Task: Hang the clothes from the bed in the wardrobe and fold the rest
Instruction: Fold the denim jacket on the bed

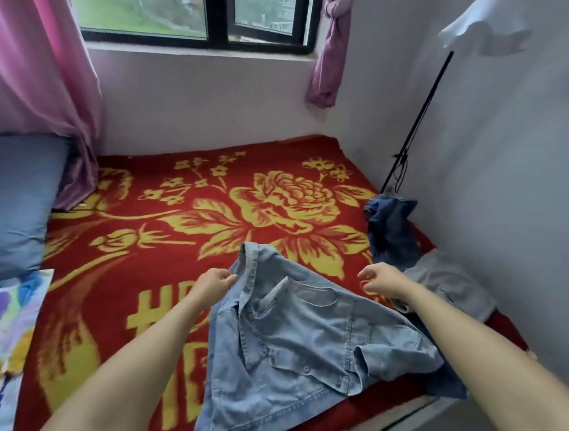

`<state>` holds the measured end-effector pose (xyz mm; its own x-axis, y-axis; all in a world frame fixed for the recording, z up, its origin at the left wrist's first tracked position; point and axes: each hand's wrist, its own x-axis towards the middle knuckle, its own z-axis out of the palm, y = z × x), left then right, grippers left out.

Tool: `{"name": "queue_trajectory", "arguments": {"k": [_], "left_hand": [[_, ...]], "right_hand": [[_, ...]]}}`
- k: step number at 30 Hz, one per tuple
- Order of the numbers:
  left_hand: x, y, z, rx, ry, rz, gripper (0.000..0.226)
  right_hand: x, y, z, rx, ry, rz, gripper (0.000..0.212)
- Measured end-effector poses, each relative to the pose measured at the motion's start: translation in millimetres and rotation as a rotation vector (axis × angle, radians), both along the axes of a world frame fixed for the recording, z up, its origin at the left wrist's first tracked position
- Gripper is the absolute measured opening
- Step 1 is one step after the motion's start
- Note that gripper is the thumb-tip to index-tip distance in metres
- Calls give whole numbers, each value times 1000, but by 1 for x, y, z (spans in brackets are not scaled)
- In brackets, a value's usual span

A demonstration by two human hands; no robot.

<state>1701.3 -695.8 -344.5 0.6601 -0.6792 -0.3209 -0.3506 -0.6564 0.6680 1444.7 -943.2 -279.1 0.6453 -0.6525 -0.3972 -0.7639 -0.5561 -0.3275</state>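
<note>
Shirt: the blue denim shirt (298,345) lies on the near side of the bed (146,221); collar far from the person, hem close
Left hand: the left hand (214,282) pinches the collar edge and holds it up a little
Right hand: the right hand (379,281) holds nothing; fingers loose and a bit bent; just right of the collar
What matters: the shirt's long way runs away from the person; its free shoulder lies below and left of the right hand, so that hand is nearer
Other clothes: a dark blue garment (391,230) and a pale grey garment (449,283) lie by the wall
</note>
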Motion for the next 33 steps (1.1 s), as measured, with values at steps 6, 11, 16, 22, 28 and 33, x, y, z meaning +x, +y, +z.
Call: {"name": "queue_trajectory", "arguments": {"k": [6,11,16,22,28,33], "left_hand": [[11,36,-27,42,4,75,26],[16,59,-36,7,-8,204,20],[22,70,-30,19,1,356,20],[17,72,-51,41,-10,558,23],[14,84,-98,140,40,676,25],[20,92,-134,171,61,757,21]], "right_hand": [[46,40,-39,68,62,137,29],[88,62,-74,101,84,231,27],[132,69,-110,106,132,428,26],[180,60,-173,-99,152,708,28],[200,55,-232,-241,207,909,27],[228,57,-269,-244,175,1054,38]]}}
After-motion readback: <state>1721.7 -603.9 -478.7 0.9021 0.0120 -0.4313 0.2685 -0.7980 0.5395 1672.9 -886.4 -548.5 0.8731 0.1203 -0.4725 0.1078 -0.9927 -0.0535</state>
